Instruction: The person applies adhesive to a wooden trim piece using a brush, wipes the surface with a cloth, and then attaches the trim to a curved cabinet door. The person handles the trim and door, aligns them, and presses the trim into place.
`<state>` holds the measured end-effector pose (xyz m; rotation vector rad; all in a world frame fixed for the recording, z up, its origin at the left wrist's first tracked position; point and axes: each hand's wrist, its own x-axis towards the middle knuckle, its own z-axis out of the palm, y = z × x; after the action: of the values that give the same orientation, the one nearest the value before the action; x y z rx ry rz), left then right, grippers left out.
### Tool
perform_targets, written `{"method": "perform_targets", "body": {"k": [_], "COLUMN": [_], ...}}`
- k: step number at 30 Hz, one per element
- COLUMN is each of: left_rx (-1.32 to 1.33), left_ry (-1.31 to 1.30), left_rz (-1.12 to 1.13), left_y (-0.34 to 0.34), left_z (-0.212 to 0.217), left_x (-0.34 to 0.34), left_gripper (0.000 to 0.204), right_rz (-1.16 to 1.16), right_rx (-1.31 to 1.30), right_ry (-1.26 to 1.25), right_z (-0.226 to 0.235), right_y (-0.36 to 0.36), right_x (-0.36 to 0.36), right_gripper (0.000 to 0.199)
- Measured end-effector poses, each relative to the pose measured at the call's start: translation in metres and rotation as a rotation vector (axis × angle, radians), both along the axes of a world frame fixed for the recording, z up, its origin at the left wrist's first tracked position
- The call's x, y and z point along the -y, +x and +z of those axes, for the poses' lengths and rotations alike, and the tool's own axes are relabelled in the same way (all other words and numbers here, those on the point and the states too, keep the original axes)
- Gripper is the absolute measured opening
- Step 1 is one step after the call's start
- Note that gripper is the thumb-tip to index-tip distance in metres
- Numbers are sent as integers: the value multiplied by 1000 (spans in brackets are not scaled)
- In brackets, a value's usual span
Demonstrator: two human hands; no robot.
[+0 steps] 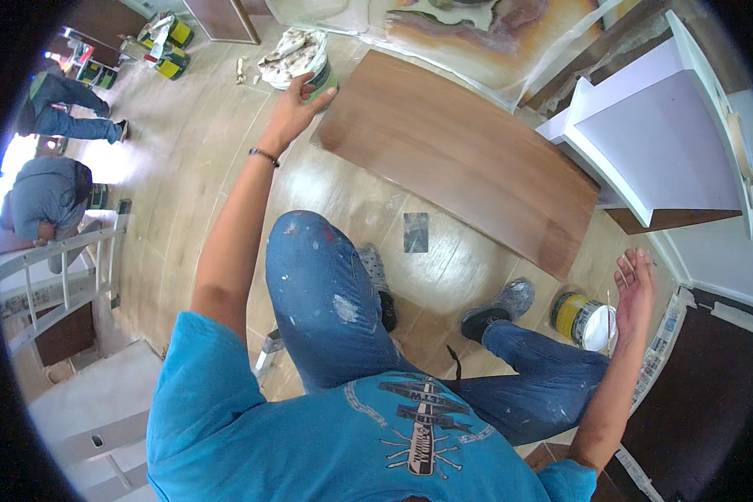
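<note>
My left hand [294, 113] is open, its thumb apart from the bent fingers, with a bracelet at the wrist. It hovers in front of a bucket [322, 77] heaped with whitish cloth or paste, near the left end of a brown wooden panel [460, 151] lying on the floor. Whether it touches either one is unclear. My right hand [636, 289] is raised at the right, fingers loosely bent and apart, with no held thing that I can make out. Below it stands a yellow and black paint can [584, 321] with a white top. A thin stick [608, 316] shows beside that can.
A small grey sheet [416, 232] lies between my feet and the panel. White furniture [661, 125] stands at the right. Plastic sheeting covers something at the back. On the left are a ladder [58, 268], more cans [169, 58], a crouching person [50, 197] and another person's legs [75, 109].
</note>
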<state>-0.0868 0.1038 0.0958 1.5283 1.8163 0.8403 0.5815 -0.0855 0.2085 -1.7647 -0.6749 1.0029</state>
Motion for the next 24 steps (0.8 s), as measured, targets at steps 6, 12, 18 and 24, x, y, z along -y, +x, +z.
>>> {"method": "perform_targets", "body": {"k": [6, 12, 18, 24], "left_rx": [-49, 138, 392, 596], "left_ry": [-269, -547, -640, -675], "left_rz": [-60, -48, -103, -120], "left_y": [-55, -27, -26, -35], "left_z": [-92, -82, -91, -103], "left_x": [-65, -78, -90, -93], "left_gripper": [111, 104, 95, 58], "right_rz": [176, -26, -40, 44], "right_rx": [289, 174, -195, -335], "right_ry": [-226, -460, -319, -275], "right_z": [-107, -189, -214, -217], "right_y": [72, 78, 65, 63], "right_x": [-46, -47, -48, -61], "right_gripper": [69, 102, 93, 57]}}
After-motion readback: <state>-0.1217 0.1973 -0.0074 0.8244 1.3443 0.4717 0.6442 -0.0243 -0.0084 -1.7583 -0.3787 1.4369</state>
